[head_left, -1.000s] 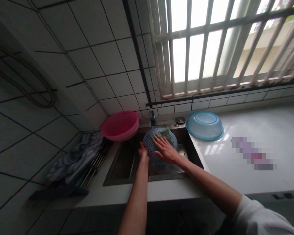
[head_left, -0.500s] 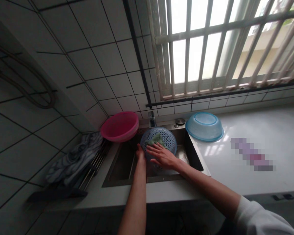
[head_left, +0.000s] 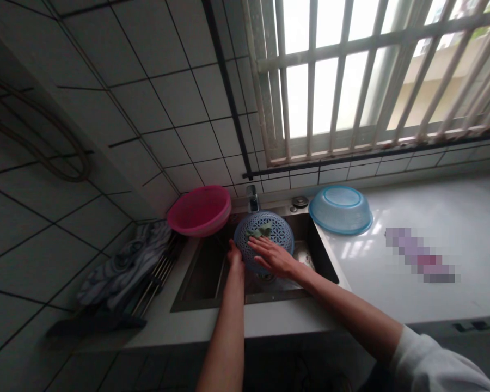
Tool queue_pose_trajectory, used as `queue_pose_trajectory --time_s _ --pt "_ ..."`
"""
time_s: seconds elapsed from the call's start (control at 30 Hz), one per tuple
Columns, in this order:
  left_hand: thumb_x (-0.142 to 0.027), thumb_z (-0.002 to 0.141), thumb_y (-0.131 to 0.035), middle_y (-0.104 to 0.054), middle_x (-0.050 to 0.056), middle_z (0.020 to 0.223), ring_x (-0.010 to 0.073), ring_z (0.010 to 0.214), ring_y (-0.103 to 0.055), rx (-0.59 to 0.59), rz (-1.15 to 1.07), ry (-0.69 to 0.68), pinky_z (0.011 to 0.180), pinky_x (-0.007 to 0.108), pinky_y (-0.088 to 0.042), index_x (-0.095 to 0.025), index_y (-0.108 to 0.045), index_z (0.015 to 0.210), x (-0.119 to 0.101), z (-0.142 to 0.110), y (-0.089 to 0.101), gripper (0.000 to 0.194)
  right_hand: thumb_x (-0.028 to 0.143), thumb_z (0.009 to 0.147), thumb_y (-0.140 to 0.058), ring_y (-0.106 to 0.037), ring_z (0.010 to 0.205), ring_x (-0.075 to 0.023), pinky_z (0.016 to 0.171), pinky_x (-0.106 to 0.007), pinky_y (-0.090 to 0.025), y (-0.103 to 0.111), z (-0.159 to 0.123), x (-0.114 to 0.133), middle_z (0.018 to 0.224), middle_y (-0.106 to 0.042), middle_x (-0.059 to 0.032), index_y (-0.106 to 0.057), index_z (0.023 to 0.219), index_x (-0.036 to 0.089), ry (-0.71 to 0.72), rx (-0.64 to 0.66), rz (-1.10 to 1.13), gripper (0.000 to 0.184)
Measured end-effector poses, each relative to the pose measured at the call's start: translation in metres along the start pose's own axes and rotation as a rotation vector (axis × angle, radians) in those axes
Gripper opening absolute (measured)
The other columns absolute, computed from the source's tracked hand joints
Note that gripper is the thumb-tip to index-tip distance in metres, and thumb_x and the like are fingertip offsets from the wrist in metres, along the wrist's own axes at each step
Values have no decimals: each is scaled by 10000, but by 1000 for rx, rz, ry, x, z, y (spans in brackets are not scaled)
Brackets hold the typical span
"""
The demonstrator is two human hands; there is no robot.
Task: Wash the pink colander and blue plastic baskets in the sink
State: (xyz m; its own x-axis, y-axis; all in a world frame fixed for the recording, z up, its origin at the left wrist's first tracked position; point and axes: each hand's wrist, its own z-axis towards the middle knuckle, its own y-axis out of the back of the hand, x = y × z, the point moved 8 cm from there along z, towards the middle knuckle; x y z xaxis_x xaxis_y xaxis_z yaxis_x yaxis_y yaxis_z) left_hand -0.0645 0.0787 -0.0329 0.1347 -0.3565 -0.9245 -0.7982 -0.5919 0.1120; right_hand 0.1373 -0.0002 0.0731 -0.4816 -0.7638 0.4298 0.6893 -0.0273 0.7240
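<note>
A blue-grey perforated colander point(head_left: 283, 231) is tilted over the sink, its patterned base facing up and towards me. My left hand point(head_left: 234, 255) grips its left edge; the fingertips are hidden behind it. A green cloth point(head_left: 260, 230) lies bunched against the colander's surface. Flat over the lower part of that cloth rests my right hand point(head_left: 271, 256), fingers stretched out and pressing it on the colander.
The steel sink point(head_left: 326, 256) is set in a white counter point(head_left: 384, 283), with a faucet point(head_left: 252, 198) behind. A pink basin point(head_left: 200, 212) stands at its left, an upturned blue basin point(head_left: 341, 209) at its right. Striped cloth point(head_left: 126, 261) lies by a metal rack point(head_left: 155, 283).
My right hand has slid the green cloth leftward over the colander. The colander has shifted slightly left and turned, with my left hand still at its edge.
</note>
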Motion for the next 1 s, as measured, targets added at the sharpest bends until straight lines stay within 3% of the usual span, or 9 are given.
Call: queue_pose_trajectory --time_s 0.1,0.23,0.4,0.5,0.57,0.67,0.8,0.9,1.0 --pt "-617 991 -518 -767 235 1094 327 1076 -747 -6 -22 94 810 373 -621 -32 -731 1145 7 -1 0 641 394 1094 -457 -354 1553 -233 1306 -474 -261 -1 0 5 1672 -382 -55 -347 1643 260 32 15 -5 576" --pt "-573 1012 -518 -774 201 1100 270 1033 -759 20 -102 79 804 339 -624 -63 -731 1173 1 -10 -6 576 244 1077 -423 -366 1547 -222 1288 -498 -298 27 -4 -39 1671 -388 -55 -332 1647 269 -129 -147 -18 578" --pt "-548 982 -590 -776 205 1060 284 1030 -756 7 -142 107 784 349 -624 -61 -736 1148 -1 -19 -6 535 75 991 -419 -550 1390 -232 1200 -484 -431 49 -9 -64 1471 -633 -65 -598 1483 266 -255 -312 -1 557" --pt "-536 1005 -540 -772 213 1046 286 1014 -757 -8 -85 61 776 346 -608 -61 -749 1083 -6 -18 -3 524 80 969 -484 -672 1168 -237 1094 -447 -516 43 -7 -53 1207 -762 -58 -756 1255 267 -250 -297 26 437" --pt "-542 1017 -495 -772 212 1007 290 988 -757 -26 4 -34 770 341 -588 -72 -759 1000 -14 -16 -1 540 95 978 -493 -694 1104 -219 1060 -412 -537 33 -3 -35 1140 -776 -39 -791 1155 274 -170 -226 54 390" --pt "-570 1000 -494 -759 172 842 293 923 -751 -25 165 -195 720 315 -546 -118 -748 827 -30 -16 -5 547 81 1000 -429 -647 1240 -187 1112 -374 -511 18 3 -1 1289 -733 -8 -771 1206 293 -17 -116 69 452" --pt "-648 943 -538 -648 90 588 268 774 -715 105 371 -298 615 275 -473 -177 -655 610 -42 -22 -23 588 130 1033 -430 -549 1385 -179 1205 -372 -436 7 9 30 1500 -606 6 -641 1420 293 106 3 19 470" --pt "-663 927 -540 -674 124 625 293 794 -725 153 440 -367 641 291 -467 -191 -655 586 -49 -32 -29 594 192 1053 -460 -574 1356 -197 1185 -386 -455 9 13 25 1466 -635 -23 -589 1474 287 84 7 -11 450" --pt "-665 929 -517 -744 204 772 350 912 -739 145 456 -465 704 320 -479 -190 -713 652 -55 -43 -30 584 220 1069 -423 -557 1381 -215 1187 -410 -447 20 14 2 1466 -633 -66 -541 1522 254 -18 -67 -34 470"
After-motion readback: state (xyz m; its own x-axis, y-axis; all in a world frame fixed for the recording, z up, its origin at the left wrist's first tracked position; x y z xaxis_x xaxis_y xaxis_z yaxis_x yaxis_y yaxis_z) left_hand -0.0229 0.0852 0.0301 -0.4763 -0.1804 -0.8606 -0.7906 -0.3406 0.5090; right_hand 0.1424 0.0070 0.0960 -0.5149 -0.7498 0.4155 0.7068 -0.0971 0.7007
